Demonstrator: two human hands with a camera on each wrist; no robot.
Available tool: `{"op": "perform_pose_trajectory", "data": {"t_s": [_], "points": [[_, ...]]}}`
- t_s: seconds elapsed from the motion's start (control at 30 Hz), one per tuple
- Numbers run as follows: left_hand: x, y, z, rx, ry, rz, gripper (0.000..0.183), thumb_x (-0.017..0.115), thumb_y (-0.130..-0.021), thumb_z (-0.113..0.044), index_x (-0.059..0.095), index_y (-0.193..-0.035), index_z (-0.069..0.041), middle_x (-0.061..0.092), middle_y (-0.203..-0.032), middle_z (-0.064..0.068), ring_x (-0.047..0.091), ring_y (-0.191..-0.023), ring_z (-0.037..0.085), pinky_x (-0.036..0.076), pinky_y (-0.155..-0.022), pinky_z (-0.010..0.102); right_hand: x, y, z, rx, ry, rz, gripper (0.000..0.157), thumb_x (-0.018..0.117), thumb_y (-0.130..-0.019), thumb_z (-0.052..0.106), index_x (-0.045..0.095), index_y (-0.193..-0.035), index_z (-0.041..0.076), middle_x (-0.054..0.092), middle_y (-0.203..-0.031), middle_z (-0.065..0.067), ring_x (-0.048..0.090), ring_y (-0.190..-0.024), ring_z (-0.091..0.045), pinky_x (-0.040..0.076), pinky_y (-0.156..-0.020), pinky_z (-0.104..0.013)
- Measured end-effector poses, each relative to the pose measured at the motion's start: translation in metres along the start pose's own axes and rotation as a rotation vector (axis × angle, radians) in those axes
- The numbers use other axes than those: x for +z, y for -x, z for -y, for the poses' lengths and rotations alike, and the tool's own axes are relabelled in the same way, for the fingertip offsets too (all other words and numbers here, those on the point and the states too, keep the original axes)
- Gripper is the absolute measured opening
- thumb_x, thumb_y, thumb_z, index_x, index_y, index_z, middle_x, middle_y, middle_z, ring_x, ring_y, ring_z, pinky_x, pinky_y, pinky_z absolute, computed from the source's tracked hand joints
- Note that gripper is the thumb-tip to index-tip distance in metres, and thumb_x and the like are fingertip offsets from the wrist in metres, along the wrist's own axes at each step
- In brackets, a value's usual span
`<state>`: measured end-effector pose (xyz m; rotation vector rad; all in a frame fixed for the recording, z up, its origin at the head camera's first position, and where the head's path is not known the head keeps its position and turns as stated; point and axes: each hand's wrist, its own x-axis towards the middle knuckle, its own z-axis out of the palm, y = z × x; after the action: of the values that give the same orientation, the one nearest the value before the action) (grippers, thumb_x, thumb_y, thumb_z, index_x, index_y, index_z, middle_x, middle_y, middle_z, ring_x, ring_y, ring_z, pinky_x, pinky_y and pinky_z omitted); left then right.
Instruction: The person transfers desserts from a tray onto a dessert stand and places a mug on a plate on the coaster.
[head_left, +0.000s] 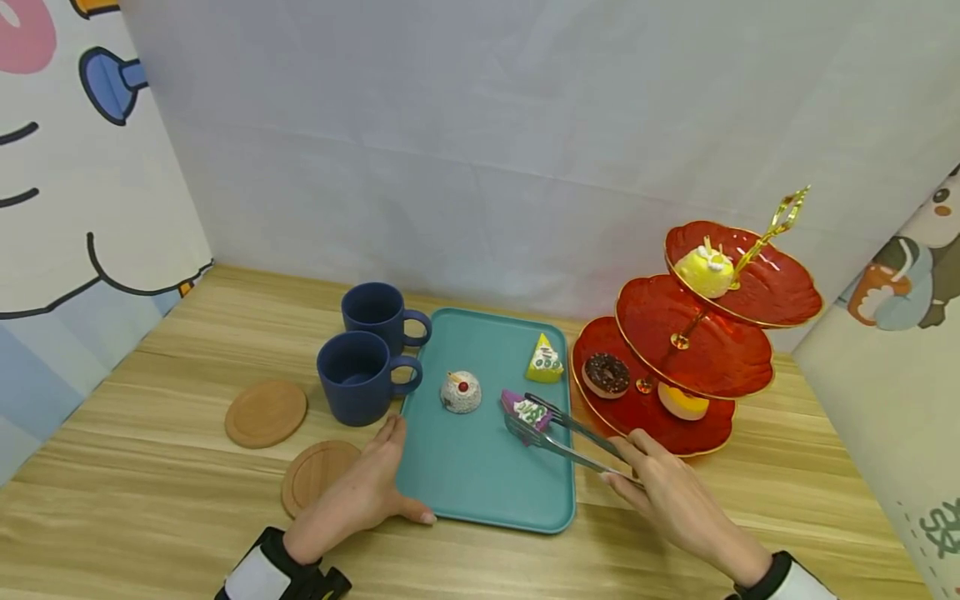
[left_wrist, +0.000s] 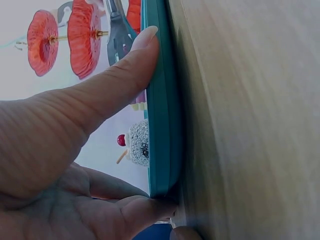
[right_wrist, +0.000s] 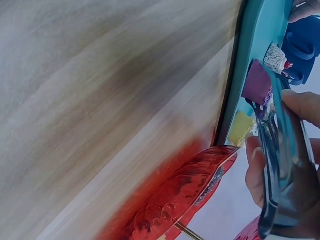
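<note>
My right hand [head_left: 671, 496] grips metal tongs [head_left: 573, 458], also seen in the right wrist view. Between the tongs' tips is a purple cake slice [head_left: 528, 411] with white and green topping, over the right part of a teal tray [head_left: 480, 492]. Whether it touches the tray is hard to tell. At the tray's front left corner my left hand [head_left: 375, 483] rests with fingers along the left side and thumb [left_wrist: 132, 65] against the front rim. A speckled round cake [head_left: 461, 392] with a red cherry and a yellow-green cake slice [head_left: 545, 362] stand on the tray.
Right of the tray rises a three-tier red stand [head_left: 693, 354], with a yellow cake [head_left: 705, 271], a chocolate doughnut [head_left: 606, 376] and a yellow doughnut [head_left: 682, 402]. Two blue mugs [head_left: 356, 387] and two round wooden coasters [head_left: 266, 413] are at left. A pale wall backs the table.
</note>
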<state>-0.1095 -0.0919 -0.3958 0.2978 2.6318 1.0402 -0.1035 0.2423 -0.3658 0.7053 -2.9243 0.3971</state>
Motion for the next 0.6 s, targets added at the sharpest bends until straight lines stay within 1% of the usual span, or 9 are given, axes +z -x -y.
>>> {"op": "perform_pose_trajectory", "data": {"t_s": [0.13, 0.27, 0.4, 0.6], "points": [[0.0, 0.0, 0.0, 0.0, -0.001, -0.001, 0.123, 0.09, -0.057, -0.026, 0.015, -0.142, 0.022, 0.014, -0.148, 0.043, 0.018, -0.136, 0.049, 0.03, -0.107, 0.06, -0.002, 0.0, 0.002, 0.017, -0.009, 0.004, 0.033, 0.074, -0.08, 0.016, 0.067, -0.108, -0.001, 0.055, -0.086, -0.005, 0.046, -0.063, -0.007, 0.045, -0.049, -0.022], [0.0, 0.0, -0.001, 0.0, 0.002, 0.0, 0.123, 0.09, -0.057, -0.025, 0.015, -0.142, 0.022, 0.013, -0.148, 0.042, 0.017, -0.136, 0.049, 0.03, -0.107, 0.06, -0.006, -0.001, 0.006, 0.024, -0.013, -0.033, 0.034, 0.075, -0.08, 0.014, 0.068, -0.109, -0.002, 0.057, -0.088, -0.006, 0.048, -0.063, -0.007, 0.046, -0.051, -0.024], [-0.001, 0.0, -0.001, -0.002, 0.005, 0.005, 0.123, 0.09, -0.057, -0.024, 0.015, -0.142, 0.022, 0.013, -0.148, 0.043, 0.017, -0.136, 0.049, 0.029, -0.107, 0.06, -0.012, -0.001, 0.009, 0.003, -0.017, -0.112, 0.034, 0.076, -0.079, 0.012, 0.068, -0.109, -0.003, 0.059, -0.087, -0.006, 0.049, -0.063, -0.007, 0.047, -0.05, -0.025], [-0.001, 0.0, -0.001, -0.004, 0.003, 0.005, 0.124, 0.09, -0.057, -0.025, 0.014, -0.142, 0.023, 0.013, -0.148, 0.043, 0.017, -0.136, 0.049, 0.029, -0.108, 0.06, -0.023, -0.003, 0.008, -0.059, 0.005, -0.28, 0.036, 0.078, -0.074, 0.008, 0.068, -0.107, -0.003, 0.059, -0.086, -0.007, 0.048, -0.059, -0.009, 0.044, -0.045, -0.026]]}}
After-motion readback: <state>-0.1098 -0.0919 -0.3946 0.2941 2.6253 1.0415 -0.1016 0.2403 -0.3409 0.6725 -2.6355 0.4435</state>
